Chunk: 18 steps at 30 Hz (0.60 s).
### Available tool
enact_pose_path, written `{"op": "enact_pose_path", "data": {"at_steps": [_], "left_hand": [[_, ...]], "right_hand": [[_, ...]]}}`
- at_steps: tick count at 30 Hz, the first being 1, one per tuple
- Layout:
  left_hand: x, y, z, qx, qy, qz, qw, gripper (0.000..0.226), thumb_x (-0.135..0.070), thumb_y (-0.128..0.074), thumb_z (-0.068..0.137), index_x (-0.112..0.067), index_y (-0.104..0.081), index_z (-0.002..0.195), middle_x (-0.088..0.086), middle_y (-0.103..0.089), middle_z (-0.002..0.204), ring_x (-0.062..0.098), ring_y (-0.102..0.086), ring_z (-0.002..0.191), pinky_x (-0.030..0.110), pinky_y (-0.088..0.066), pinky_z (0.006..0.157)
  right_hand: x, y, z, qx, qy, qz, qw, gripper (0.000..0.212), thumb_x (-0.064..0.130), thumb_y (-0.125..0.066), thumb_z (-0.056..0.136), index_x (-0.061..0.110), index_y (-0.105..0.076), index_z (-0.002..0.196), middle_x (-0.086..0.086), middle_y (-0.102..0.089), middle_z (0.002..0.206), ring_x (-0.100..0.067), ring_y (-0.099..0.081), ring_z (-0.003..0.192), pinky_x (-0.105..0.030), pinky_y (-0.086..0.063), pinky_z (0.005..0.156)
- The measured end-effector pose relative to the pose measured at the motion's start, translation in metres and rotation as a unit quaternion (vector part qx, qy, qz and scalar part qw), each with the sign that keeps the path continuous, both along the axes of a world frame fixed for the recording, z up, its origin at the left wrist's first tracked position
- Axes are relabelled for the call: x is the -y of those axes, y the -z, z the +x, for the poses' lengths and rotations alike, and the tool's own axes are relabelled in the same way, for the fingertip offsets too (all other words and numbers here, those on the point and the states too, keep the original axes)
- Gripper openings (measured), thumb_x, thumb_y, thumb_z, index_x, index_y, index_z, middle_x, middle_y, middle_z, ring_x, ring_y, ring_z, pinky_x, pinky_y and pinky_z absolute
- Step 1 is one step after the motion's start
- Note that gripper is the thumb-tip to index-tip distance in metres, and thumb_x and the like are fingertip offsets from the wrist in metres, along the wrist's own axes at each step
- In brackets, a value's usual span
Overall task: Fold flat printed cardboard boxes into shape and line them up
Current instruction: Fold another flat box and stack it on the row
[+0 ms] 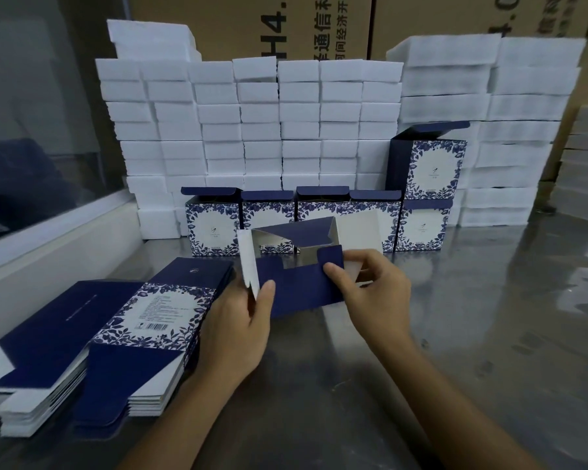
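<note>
The table (472,317) is smooth, glossy metal with dull reflections, the folded boxes (214,228) and flat boxes (150,320) are matt printed cardboard, white inside, and the white blocks (262,130) behind look like matt, slightly rough foam.

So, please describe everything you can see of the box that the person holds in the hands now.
The half-folded box is thin printed cardboard, dark blue outside and white inside. It is held above the metal table, its open end turned towards the camera, with flaps still loose: one white flap stands at the left, blue flaps point inward. The left hand grips its left edge, thumb near the white flap; the right hand pinches a blue tab on the front. It hangs in front of the row of finished boxes.
</note>
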State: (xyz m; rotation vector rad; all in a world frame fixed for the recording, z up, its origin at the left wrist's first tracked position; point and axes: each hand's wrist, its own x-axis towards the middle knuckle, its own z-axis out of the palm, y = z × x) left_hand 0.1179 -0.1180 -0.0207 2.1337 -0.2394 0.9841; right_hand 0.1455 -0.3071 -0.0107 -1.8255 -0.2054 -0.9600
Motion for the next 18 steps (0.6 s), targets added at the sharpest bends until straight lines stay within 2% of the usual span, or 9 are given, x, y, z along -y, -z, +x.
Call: {"op": "enact_pose_path", "data": {"at_steps": [2, 4, 7, 8, 10, 11, 13, 15, 18], "left_hand": [[0.000, 0.002, 0.001, -0.002, -0.003, 0.019, 1.000, 0.045, -0.048, -0.038, 0.094, -0.025, -0.027, 0.057, -0.009, -0.029, 0.045, 0.007, -0.041, 0.043, 0.016, -0.018, 0.044], [0.000, 0.001, 0.003, 0.007, 0.008, 0.022, 1.000, 0.052, -0.042, -0.039, 0.100, -0.022, -0.024, 0.054, -0.008, -0.024, 0.041, 0.011, -0.041, 0.041, 0.017, -0.020, 0.042], [0.002, 0.001, 0.003, -0.006, 0.027, 0.000, 1.000, 0.052, -0.039, -0.044, 0.093, -0.015, -0.033, 0.049, -0.002, -0.035, 0.039, 0.013, -0.046, 0.040, 0.017, -0.032, 0.045], [0.004, 0.001, 0.002, -0.028, 0.038, -0.023, 0.999, 0.053, -0.040, -0.044, 0.092, -0.007, -0.040, 0.050, 0.005, -0.044, 0.041, 0.015, -0.052, 0.041, 0.031, -0.044, 0.049], [0.010, 0.000, 0.000, -0.048, 0.049, -0.066, 0.995, 0.054, -0.038, -0.048, 0.093, -0.002, -0.048, 0.052, 0.012, -0.055, 0.046, 0.032, -0.061, 0.049, 0.048, -0.049, 0.055], [0.011, 0.000, -0.002, -0.047, 0.049, -0.084, 0.994, 0.053, -0.034, -0.052, 0.095, -0.007, -0.048, 0.050, 0.008, -0.056, 0.045, 0.031, -0.063, 0.049, 0.046, -0.050, 0.054], [0.013, -0.001, -0.003, -0.058, 0.040, -0.125, 0.990, 0.052, -0.024, -0.057, 0.097, -0.019, -0.048, 0.047, 0.002, -0.060, 0.046, 0.019, -0.064, 0.045, 0.030, -0.049, 0.052], [0.014, -0.002, -0.004, -0.077, 0.032, -0.158, 0.984, 0.049, -0.021, -0.058, 0.097, -0.019, -0.051, 0.048, 0.000, -0.062, 0.048, 0.012, -0.062, 0.041, 0.015, -0.042, 0.045], [0.016, -0.003, -0.002, -0.101, 0.037, -0.235, 0.966, 0.043, -0.018, -0.059, 0.096, -0.012, -0.055, 0.053, 0.007, -0.063, 0.051, 0.017, -0.064, 0.046, 0.009, -0.040, 0.040]], "right_hand": [[0.000, 0.001, 0.000, 0.010, 0.024, -0.004, 1.000, 0.037, 0.027, -0.084, 0.078, 0.046, -0.052, 0.082, 0.019, -0.061, 0.071, -0.001, -0.058, 0.071, -0.017, -0.045, 0.058], [0.000, 0.003, 0.001, 0.012, 0.026, 0.002, 1.000, 0.039, 0.021, -0.084, 0.078, 0.041, -0.050, 0.079, 0.019, -0.062, 0.078, -0.003, -0.058, 0.072, -0.018, -0.044, 0.060], [-0.002, 0.007, 0.001, 0.012, 0.031, -0.003, 0.999, 0.034, 0.020, -0.082, 0.080, 0.032, -0.052, 0.070, 0.011, -0.060, 0.078, -0.008, -0.057, 0.073, -0.025, -0.046, 0.065], [-0.004, 0.008, 0.001, 0.009, 0.040, 0.000, 0.999, 0.034, 0.021, -0.082, 0.080, 0.030, -0.051, 0.067, 0.005, -0.057, 0.078, -0.008, -0.054, 0.072, -0.022, -0.043, 0.065], [-0.008, 0.009, 0.000, -0.010, 0.062, 0.017, 0.998, 0.035, 0.026, -0.080, 0.081, 0.028, -0.050, 0.063, -0.001, -0.051, 0.080, -0.006, -0.050, 0.071, -0.014, -0.036, 0.061], [-0.010, 0.009, -0.001, -0.018, 0.073, 0.022, 0.997, 0.035, 0.030, -0.079, 0.081, 0.026, -0.051, 0.062, -0.001, -0.049, 0.080, -0.006, -0.049, 0.069, -0.015, -0.035, 0.060], [-0.013, 0.009, -0.002, -0.027, 0.086, 0.016, 0.996, 0.037, 0.036, -0.076, 0.084, 0.023, -0.051, 0.059, 0.002, -0.047, 0.074, -0.007, -0.047, 0.064, -0.024, -0.033, 0.059], [-0.015, 0.009, -0.003, -0.040, 0.077, 0.007, 0.996, 0.044, 0.038, -0.073, 0.087, 0.022, -0.047, 0.054, 0.002, -0.048, 0.063, -0.010, -0.046, 0.058, -0.032, -0.035, 0.058], [-0.017, 0.009, -0.004, -0.080, 0.042, -0.001, 0.996, 0.055, 0.043, -0.066, 0.092, 0.013, -0.047, 0.050, -0.003, -0.048, 0.049, -0.022, -0.046, 0.051, -0.038, -0.042, 0.055]]}}
